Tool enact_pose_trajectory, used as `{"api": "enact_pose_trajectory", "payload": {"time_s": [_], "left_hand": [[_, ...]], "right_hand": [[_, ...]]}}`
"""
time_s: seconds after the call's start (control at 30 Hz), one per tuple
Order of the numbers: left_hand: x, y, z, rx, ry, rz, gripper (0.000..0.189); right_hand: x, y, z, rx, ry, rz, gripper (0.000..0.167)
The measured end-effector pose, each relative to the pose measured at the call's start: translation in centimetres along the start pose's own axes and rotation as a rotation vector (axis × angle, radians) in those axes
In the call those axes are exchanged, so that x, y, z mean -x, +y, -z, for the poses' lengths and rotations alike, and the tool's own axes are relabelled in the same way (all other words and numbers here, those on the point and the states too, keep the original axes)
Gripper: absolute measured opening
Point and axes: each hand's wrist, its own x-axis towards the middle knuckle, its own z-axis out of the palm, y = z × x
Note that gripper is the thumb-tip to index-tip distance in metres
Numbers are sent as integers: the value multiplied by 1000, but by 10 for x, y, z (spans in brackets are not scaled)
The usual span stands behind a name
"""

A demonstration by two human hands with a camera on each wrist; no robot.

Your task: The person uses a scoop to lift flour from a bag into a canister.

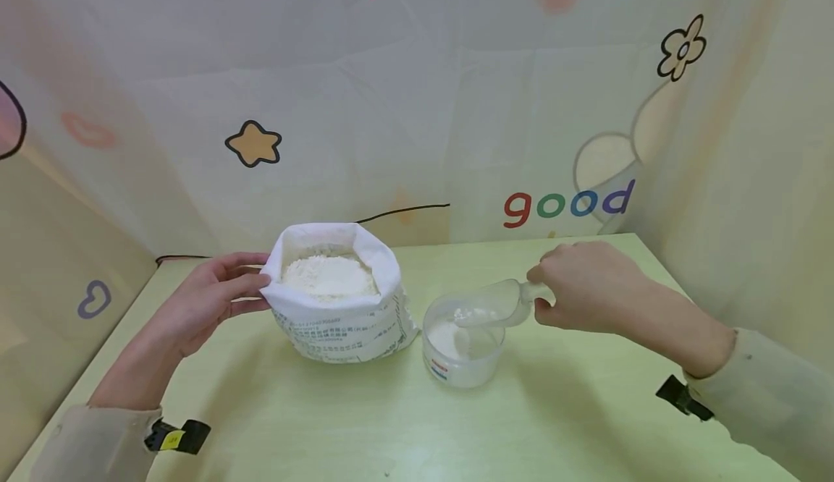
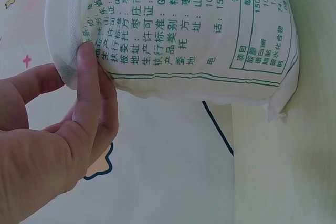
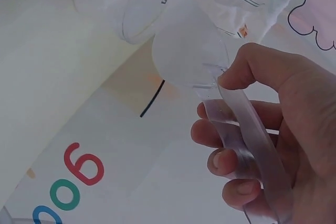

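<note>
A white cloth bag of flour (image 1: 342, 337) with green print stands upright, its top folded outward and white flour (image 1: 329, 278) showing inside. My left hand (image 1: 215, 290) pinches the folded rim at the bag's left side; the left wrist view shows its fingers on both sides of the rim of the bag (image 2: 184, 35). My right hand (image 1: 589, 286) grips the clear scoop (image 1: 498, 299) by its handle, fingers wrapped round it in the right wrist view. The scoop's bowl tips down into a round see-through tub (image 1: 464, 372), where white flour lies.
Everything stands on a pale green table (image 1: 365, 424). The tub sits just right of the bag. Behind hangs a printed curtain (image 1: 404, 127) with a star and the word "good", and curtains close in both sides.
</note>
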Motion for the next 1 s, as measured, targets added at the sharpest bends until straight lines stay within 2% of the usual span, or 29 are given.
{"api": "enact_pose_trajectory", "payload": {"time_s": [0.57, 1.0], "left_hand": [[2, -1, -1, -10, 6, 3, 60], [2, -3, -1, -3, 3, 3, 60]], "right_hand": [[0, 2, -4, -2, 20, 7, 21], [1, 5, -2, -45, 28, 3, 19]]}}
